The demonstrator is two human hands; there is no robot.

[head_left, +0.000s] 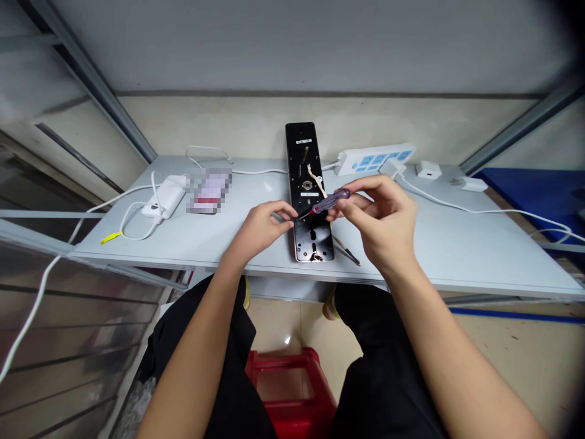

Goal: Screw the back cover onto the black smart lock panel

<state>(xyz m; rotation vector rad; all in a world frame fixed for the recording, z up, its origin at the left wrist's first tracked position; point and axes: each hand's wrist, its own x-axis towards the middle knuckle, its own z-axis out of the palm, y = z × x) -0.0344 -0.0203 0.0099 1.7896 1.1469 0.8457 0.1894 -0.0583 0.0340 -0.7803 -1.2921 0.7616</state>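
A long black door lock panel lies on the table with its inner side up, showing screw holes, small labels and a cable. My right hand is closed around the clear purple handle of a screwdriver, held at a slant. The screwdriver's shaft points down and left to the panel's left edge. At that edge, beside the tip, my left hand has its thumb and forefinger drawn together. Whatever small thing they may pinch is too small to make out. A light cable runs along the panel and out past its right side.
A white power strip with plugs stands behind on the right, with white adapters near it. To the left lie a phone, a white power bank and looped cables. A red stool is below the grey table.
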